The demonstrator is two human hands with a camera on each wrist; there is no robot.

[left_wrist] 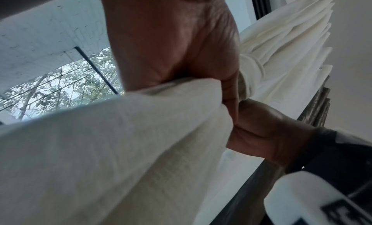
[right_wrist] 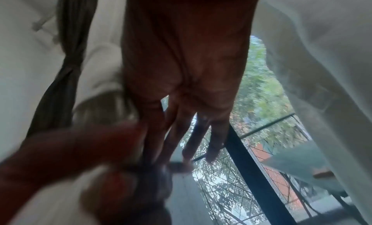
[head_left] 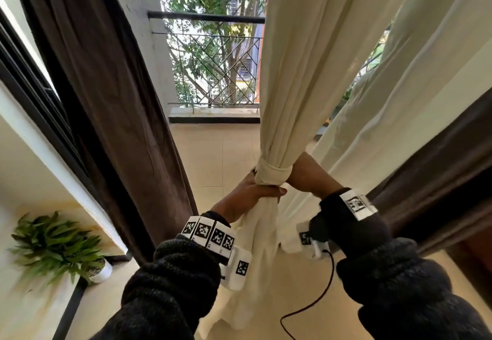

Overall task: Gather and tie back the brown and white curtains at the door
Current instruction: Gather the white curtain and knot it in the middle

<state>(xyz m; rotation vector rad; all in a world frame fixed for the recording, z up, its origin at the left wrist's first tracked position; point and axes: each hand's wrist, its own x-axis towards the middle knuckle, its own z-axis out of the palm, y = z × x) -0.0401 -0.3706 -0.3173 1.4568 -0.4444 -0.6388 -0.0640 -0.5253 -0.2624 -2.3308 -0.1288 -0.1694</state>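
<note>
1. At the doorway, my left hand (head_left: 250,193) is clenched around the white curtain (head_left: 298,73) just below its knot (head_left: 271,172), thumb across the front, with the tail hanging beneath the fist.
2. My right hand (head_left: 306,177) sits just beside the knot on its far side. The right wrist view shows its fingers (right_wrist: 213,140) extended and slightly spread, grasping nothing; whether they touch the cloth I cannot tell.
3. White curtain: gathered into one bundle and wrapped on itself at mid-height, right of the opening.
4. Handling, by my estimate: light, soft, pliable cloth, with little grip between its folds, so the wrap may loosen. Hold directly under the knot and draw on the tail to tighten.
5. Brown curtain (head_left: 111,95) hangs loose on the left, untied. It looks heavier and denser; I would gather it at a similar height.
6. Beyond: balcony railing (head_left: 213,73); a plant (head_left: 56,244) at lower left.
</note>
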